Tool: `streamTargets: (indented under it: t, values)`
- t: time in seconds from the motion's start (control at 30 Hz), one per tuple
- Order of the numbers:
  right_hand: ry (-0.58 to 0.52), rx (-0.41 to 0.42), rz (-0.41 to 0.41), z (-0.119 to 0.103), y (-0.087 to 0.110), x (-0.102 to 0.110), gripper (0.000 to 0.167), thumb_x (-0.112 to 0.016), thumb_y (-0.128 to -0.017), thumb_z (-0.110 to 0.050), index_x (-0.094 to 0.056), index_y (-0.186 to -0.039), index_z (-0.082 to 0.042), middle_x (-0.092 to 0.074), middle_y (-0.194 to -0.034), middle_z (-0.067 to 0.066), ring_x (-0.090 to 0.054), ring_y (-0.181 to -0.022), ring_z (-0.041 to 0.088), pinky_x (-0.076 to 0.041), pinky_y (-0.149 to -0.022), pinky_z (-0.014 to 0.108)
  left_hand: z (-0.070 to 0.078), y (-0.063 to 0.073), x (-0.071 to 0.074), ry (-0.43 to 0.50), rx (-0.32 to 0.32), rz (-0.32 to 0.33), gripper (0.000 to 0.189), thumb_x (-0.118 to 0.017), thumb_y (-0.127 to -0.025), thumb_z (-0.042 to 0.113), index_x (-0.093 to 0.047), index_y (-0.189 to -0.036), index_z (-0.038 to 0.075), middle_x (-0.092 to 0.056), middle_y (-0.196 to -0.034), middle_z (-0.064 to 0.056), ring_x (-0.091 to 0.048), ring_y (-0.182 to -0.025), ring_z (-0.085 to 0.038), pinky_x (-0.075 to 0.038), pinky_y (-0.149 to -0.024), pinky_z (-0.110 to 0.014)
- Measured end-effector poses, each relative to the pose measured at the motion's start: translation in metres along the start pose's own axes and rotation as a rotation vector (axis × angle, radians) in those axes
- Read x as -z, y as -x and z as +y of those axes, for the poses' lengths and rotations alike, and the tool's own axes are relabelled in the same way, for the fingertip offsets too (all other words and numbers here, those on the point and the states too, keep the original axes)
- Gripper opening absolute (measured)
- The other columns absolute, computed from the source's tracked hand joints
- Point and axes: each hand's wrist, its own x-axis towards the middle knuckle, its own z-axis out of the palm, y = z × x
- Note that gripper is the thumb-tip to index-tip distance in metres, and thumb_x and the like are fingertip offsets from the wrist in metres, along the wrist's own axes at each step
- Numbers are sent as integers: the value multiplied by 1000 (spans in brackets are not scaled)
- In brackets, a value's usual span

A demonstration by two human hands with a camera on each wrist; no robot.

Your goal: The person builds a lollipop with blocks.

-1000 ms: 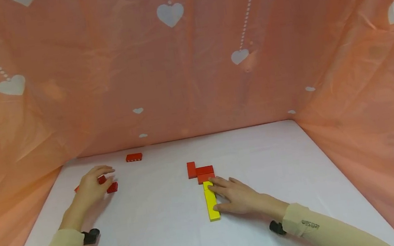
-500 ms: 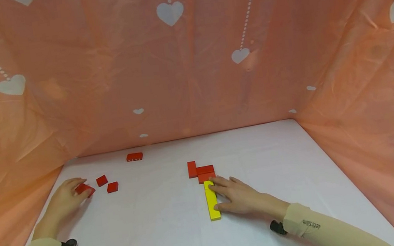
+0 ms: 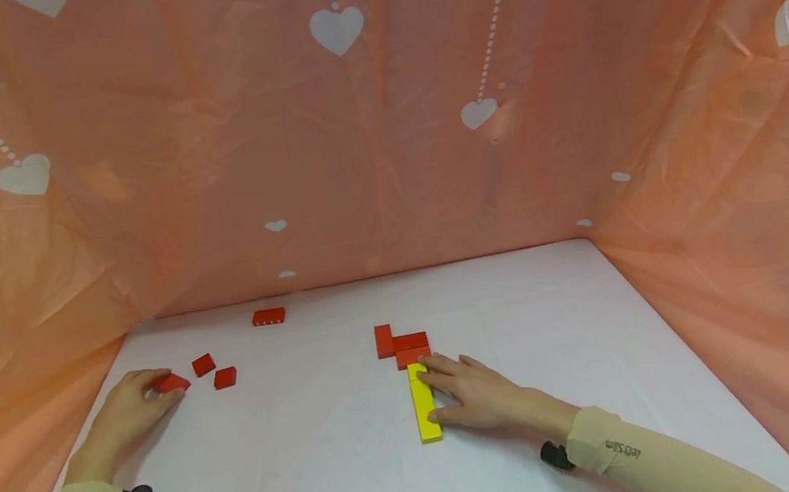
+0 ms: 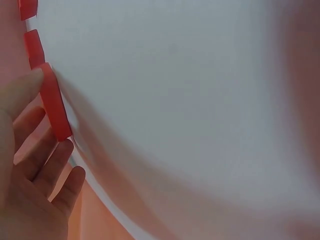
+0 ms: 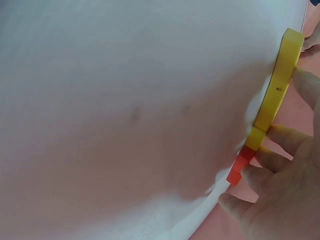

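Observation:
At the left of the table, my left hand [image 3: 126, 410] pinches a red block [image 3: 171, 382] between thumb and fingers. In the left wrist view the thumb lies on one end of that red block [image 4: 55, 102]. My right hand [image 3: 478, 394] rests with fingers spread against the right side of a long yellow block [image 3: 425, 414] and a short yellow block [image 3: 416, 372]. The yellow blocks stand in line, end to end, in the right wrist view. Beyond them lie two red blocks [image 3: 410, 341] side by side, and an upright-set red block [image 3: 384, 342] on their left.
Two small red blocks [image 3: 225, 377] lie just right of my left hand. Farther back is a red block with white dots [image 3: 269, 316]. The white table [image 3: 306, 477] is walled by orange cloth [image 3: 352, 159] with white hearts.
My left hand has moved left and toward me, away from the two small red blocks, and has taken hold of the larger red block. The right hand stays in place.

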Motion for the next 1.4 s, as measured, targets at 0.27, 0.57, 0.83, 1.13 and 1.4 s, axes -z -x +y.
streamTargets:
  t: [0.27,0.57,0.83,1.13,1.4]
  values:
    - [-4,-2,1,0,0,0,71,-62,-100,-52,-45,-159,-17,-28,-171,4,-26,-157,25,-20,-126,57,-3,-1,-4,12,-18,39,59,-69,-99,30,-54,-134,-15,-47,-133,-43,-43,-122,-61,-38,-101,-76]
    - [-5,-8,-4,1,-1,0,71,-63,-100,-52,-46,-158,-17,-30,-170,4,-28,-156,26,-21,-126,57,7,1,-6,52,-9,73,59,-66,-102,33,-53,-137,-13,-46,-136,-41,-41,-124,-60,-40,-100,-77]
    - [-4,1,5,2,0,-1,70,-62,-100,-52,-46,-158,-16,-30,-170,4,-28,-156,26,-20,-126,57,31,-4,-6,119,-124,188,52,-69,-101,27,-56,-137,-8,-47,-140,-36,-40,-129,-57,-36,-102,-77]
    - [-1,0,3,2,-1,-1,71,-63,-100,-52,-45,-159,-16,-30,-170,4,-29,-156,26,-22,-126,56,76,-13,-10,127,-187,195,53,-74,-97,21,-57,-140,-6,-47,-144,-33,-41,-132,-56,-37,-104,-76]
    - [-4,4,0,1,0,0,71,-63,-100,-52,-45,-159,-16,-30,-170,4,-28,-156,25,-21,-126,56,116,-20,-20,158,-323,239,49,-77,-94,15,-62,-137,-1,-55,-139,-26,-48,-129,-51,-40,-104,-72]
